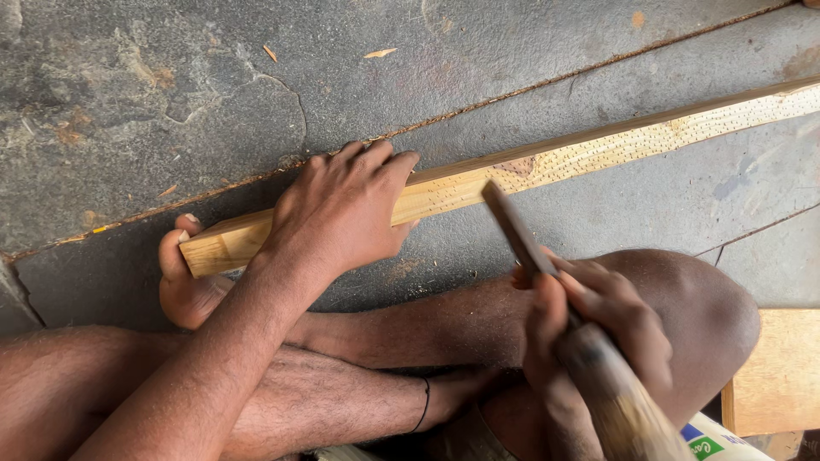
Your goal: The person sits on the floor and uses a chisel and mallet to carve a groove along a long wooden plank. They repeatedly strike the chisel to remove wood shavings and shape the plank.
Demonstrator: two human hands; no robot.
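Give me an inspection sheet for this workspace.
Surface: grey concrete floor, cracked, dusted with sawdust.
Job's things: long plank lying flat, its near end on a foot; chisel tilted above it.
Clutter: wood chips; board at right.
Hands: left hand pressing on the plank; right hand gripping the chisel's wooden handle.
Cables: nothing seen.
Surroundings: the person's crossed legs; printed package at the bottom edge.

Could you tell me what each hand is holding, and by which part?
Right hand grips a chisel-like tool by its wooden handle; left hand presses on the wooden strip.
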